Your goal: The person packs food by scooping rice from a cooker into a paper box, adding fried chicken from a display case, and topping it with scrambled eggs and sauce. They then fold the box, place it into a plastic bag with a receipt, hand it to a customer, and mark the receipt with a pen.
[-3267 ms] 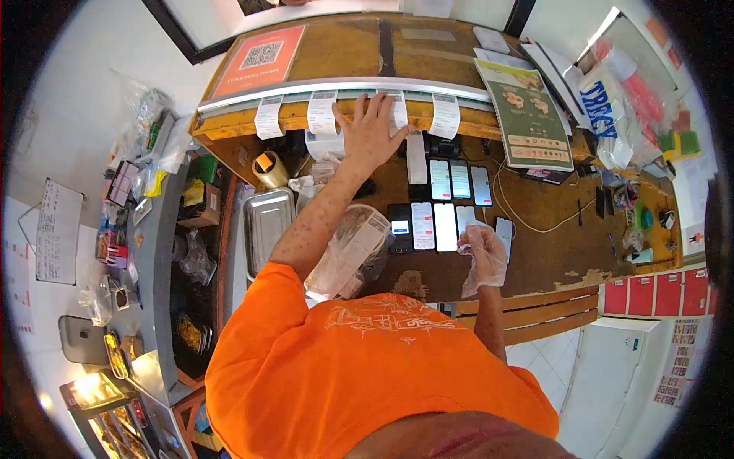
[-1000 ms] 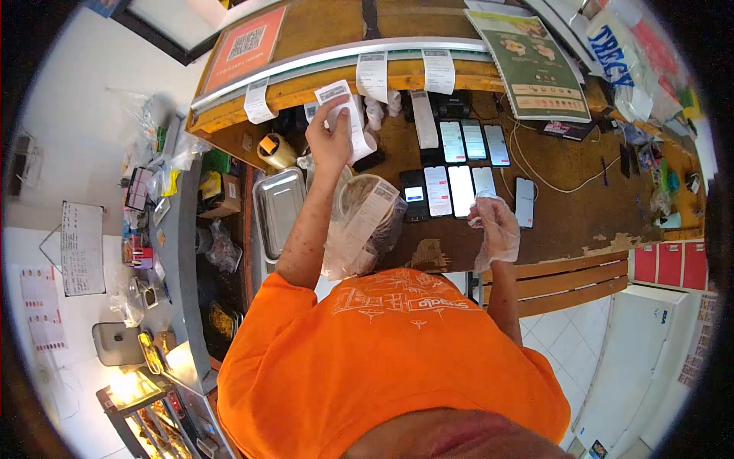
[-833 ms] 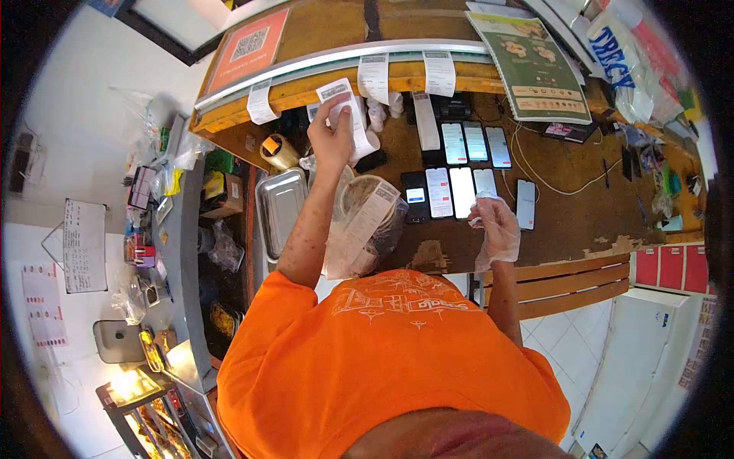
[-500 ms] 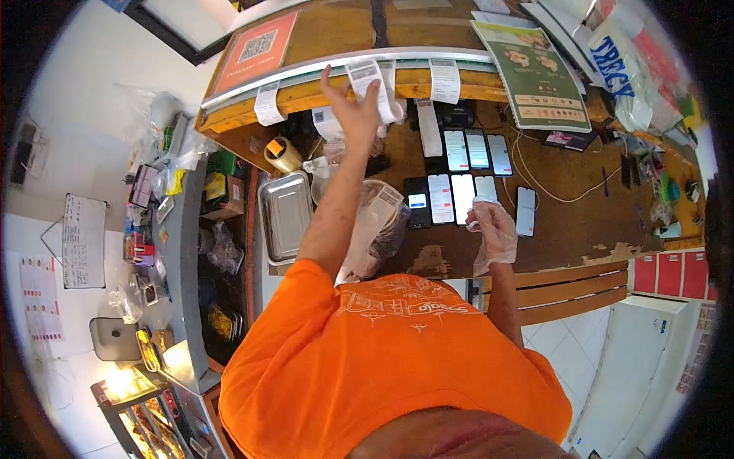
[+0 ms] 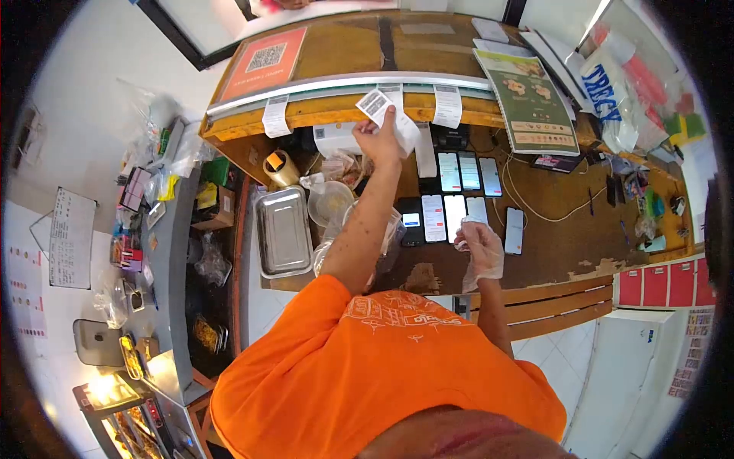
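Receipt sits pinched in the left hand, raised at 12 o'clock against the metal rail, between two slips already hanging there. The gloved right hand is loosely curled at 3 o'clock, near the phones; what it holds, I cannot tell. Risk: a one-finger pinch may let the paper slip and drop among the bags below, or the reaching arm may nudge them.

Left hand raised, arm outstretched, fingers pinched shut; gloved right hand low, loosely curled.
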`<state>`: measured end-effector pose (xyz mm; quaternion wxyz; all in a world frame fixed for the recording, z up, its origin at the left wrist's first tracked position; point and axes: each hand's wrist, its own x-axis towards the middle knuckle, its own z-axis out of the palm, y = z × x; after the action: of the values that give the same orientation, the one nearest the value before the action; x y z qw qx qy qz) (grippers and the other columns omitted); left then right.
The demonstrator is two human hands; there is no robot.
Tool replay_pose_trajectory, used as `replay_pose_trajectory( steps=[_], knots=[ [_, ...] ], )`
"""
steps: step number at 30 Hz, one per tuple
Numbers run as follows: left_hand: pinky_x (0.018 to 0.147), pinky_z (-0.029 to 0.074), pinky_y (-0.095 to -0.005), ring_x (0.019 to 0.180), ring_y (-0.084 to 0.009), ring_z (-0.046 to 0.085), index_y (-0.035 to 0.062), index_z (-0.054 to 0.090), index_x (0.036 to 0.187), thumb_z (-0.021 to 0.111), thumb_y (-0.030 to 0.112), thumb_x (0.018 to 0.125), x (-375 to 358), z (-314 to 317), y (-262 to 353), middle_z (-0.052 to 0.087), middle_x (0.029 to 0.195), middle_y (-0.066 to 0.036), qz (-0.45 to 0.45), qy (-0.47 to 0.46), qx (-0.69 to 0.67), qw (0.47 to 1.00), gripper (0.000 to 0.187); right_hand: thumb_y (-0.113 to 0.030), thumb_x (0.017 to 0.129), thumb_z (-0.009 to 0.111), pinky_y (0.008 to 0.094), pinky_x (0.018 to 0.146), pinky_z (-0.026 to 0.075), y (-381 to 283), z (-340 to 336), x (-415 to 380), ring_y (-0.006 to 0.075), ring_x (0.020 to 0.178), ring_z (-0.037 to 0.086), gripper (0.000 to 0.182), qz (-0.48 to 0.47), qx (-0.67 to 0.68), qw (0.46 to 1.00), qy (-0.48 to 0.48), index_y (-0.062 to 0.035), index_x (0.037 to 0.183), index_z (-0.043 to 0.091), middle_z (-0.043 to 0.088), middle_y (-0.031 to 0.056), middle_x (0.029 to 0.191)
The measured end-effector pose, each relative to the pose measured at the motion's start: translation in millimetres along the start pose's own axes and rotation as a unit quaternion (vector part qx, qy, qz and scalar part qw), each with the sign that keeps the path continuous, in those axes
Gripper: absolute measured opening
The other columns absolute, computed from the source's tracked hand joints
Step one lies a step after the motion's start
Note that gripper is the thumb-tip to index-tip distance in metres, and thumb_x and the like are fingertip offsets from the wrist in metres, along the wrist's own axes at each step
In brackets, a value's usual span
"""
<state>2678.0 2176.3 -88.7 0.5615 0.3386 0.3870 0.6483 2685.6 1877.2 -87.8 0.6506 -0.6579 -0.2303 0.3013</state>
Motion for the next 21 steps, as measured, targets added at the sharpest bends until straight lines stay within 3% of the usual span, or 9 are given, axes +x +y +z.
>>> replay_pose_trajectory(
  steps=[1,3,8,10,12,14,15,19,21],
  knots=[
    [0.070,0.043,-0.0270,0.076,-0.0139,0.050,0.0031,0.045,0.110,0.081,0.017,0.073,4.3,-4.1,6.6,0.053,0.089,-0.005,-0.001,-0.001,-0.002,1.000,0.053,-0.022,0.090,0.061,0.0234,0.061,0.048,-2.6,3.2,-0.1,0.0112,0.072,0.060,0.023,0.003,-0.007,1.000,0.003,-0.0013,0.101,0.063,0.065,0.0057,0.083],
    [0.077,0.050,-0.0309,0.087,-0.0190,0.062,0.0039,0.053,0.109,0.075,0.021,0.079,12.8,-20.3,29.9,0.063,0.096,-0.009,-0.289,-0.209,0.055,0.933,0.041,-0.021,0.090,0.061,0.0236,0.061,0.048,-1.3,8.1,1.0,0.0115,0.072,0.061,0.023,0.005,-0.009,1.000,0.001,-0.0013,0.101,0.063,0.065,0.0058,0.084],
    [0.079,0.053,-0.0317,0.094,-0.0197,0.065,0.0029,0.056,0.113,0.060,0.021,0.091,22.4,-41.9,79.5,0.066,0.102,-0.009,-0.383,-0.339,-0.037,0.858,0.028,-0.022,0.090,0.062,0.0242,0.061,0.048,-0.9,27.8,-2.1,0.0119,0.072,0.061,0.024,0.007,-0.008,1.000,0.001,-0.0010,0.102,0.063,0.065,0.0060,0.085],
    [0.079,0.054,-0.0320,0.093,-0.0200,0.065,0.0015,0.055,0.114,0.059,0.020,0.091,30.8,-53.2,124.0,0.066,0.102,-0.008,-0.319,-0.409,-0.077,0.852,0.030,-0.022,0.089,0.062,0.0242,0.061,0.048,-4.5,41.1,-2.4,0.0118,0.073,0.061,0.025,0.029,-0.025,0.999,0.013,-0.0013,0.102,0.063,0.065,0.0053,0.085],
    [0.078,0.053,-0.0316,0.091,-0.0188,0.065,-0.0003,0.057,0.113,0.061,0.018,0.090,57.8,-62.4,158.4,0.066,0.101,-0.008,-0.270,-0.412,-0.054,0.869,0.029,-0.024,0.089,0.063,0.0236,0.061,0.047,-4.4,57.3,-6.3,0.0109,0.072,0.060,0.025,0.008,-0.002,1.000,0.015,-0.0023,0.102,0.063,0.065,0.0039,0.085],
    [0.075,0.051,-0.0271,0.083,-0.0148,0.064,-0.0010,0.060,0.107,0.067,0.016,0.086,99.8,-69.3,189.2,0.067,0.093,-0.007,-0.104,-0.438,0.067,0.891,0.028,-0.024,0.089,0.063,0.0225,0.060,0.047,-2.0,77.1,-8.0,0.0100,0.071,0.060,0.025,0.024,0.004,0.999,0.020,-0.0034,0.102,0.063,0.064,0.0026,0.083],
    [0.074,0.049,-0.0263,0.081,-0.0125,0.063,-0.0018,0.063,0.102,0.070,0.016,0.084,116.0,-68.1,206.2,0.067,0.090,-0.005,-0.074,-0.436,0.051,0.895,0.026,-0.024,0.089,0.063,0.0218,0.060,0.047,0.4,88.8,-8.1,0.0091,0.071,0.059,0.025,0.022,-0.011,0.999,0.029,-0.0037,0.103,0.063,0.063,0.0022,0.081],
    [0.078,0.050,-0.0280,0.085,-0.0134,0.063,-0.0033,0.055,0.116,0.069,0.011,0.083,200.5,-56.4,252.4,0.065,0.102,-0.008,0.036,-0.454,0.155,0.877,0.039,-0.026,0.091,0.061,0.0228,0.058,0.047,-0.9,139.3,-15.2,0.0093,0.066,0.058,0.023,0.002,-0.039,0.998,0.039,-0.0042,0.097,0.061,0.063,0.0021,0.079],
    [0.083,0.048,-0.0286,0.093,-0.0130,0.060,0.0004,0.049,0.126,0.071,0.009,0.081,268.5,-44.0,227.1,0.063,0.108,-0.006,0.119,-0.550,0.166,0.810,0.051,-0.025,0.090,0.062,0.0226,0.060,0.047,1.9,157.9,-22.8,0.0091,0.068,0.058,0.023,0.006,-0.045,0.998,0.050,-0.0031,0.099,0.062,0.063,0.0019,0.080]
  ],
)
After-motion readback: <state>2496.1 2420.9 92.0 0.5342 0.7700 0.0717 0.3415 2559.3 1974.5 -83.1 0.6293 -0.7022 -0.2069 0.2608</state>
